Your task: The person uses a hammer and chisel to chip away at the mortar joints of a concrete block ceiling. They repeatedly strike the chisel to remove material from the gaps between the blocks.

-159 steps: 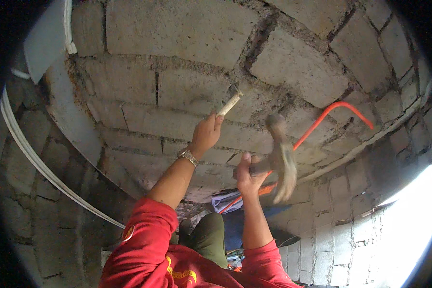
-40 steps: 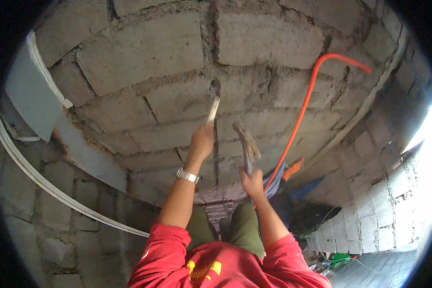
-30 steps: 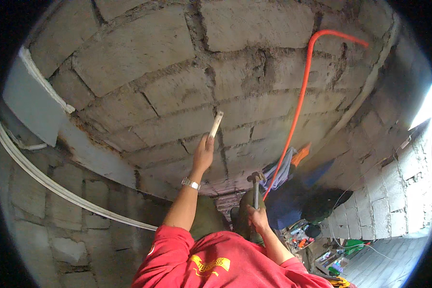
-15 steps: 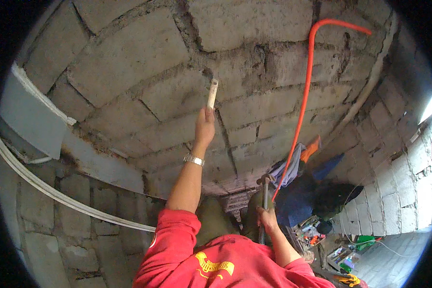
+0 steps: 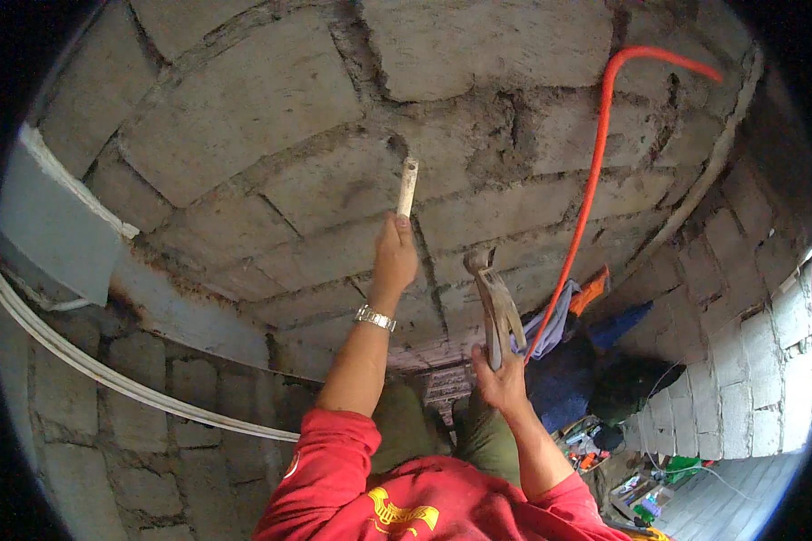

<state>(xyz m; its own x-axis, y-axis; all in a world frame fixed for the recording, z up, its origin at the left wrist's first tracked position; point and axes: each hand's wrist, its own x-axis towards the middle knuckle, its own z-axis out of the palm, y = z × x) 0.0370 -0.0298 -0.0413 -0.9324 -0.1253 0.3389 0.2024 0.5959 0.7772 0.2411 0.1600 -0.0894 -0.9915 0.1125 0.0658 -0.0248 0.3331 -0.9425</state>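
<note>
Block wall (image 5: pixel 244 108), dark hole (image 5: pixel 397 144) unfilled; left hand (image 5: pixel 395 252) grips pale stick (image 5: pixel 408 189) near it; right hand (image 5: pixel 503 383) holds claw hammer (image 5: pixel 490 293), apart from stick.

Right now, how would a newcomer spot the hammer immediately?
Across the grey block wall, find the bent orange tube. Left of its visible lower end, the right hand holds the hammer. Its broad, curved head sets it apart from the straight, pale stick in the left hand.

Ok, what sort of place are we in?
Probably a building site or unfinished room: a bare block wall with rough joints, a bent orange tube, and a hammer in the right hand.
</note>
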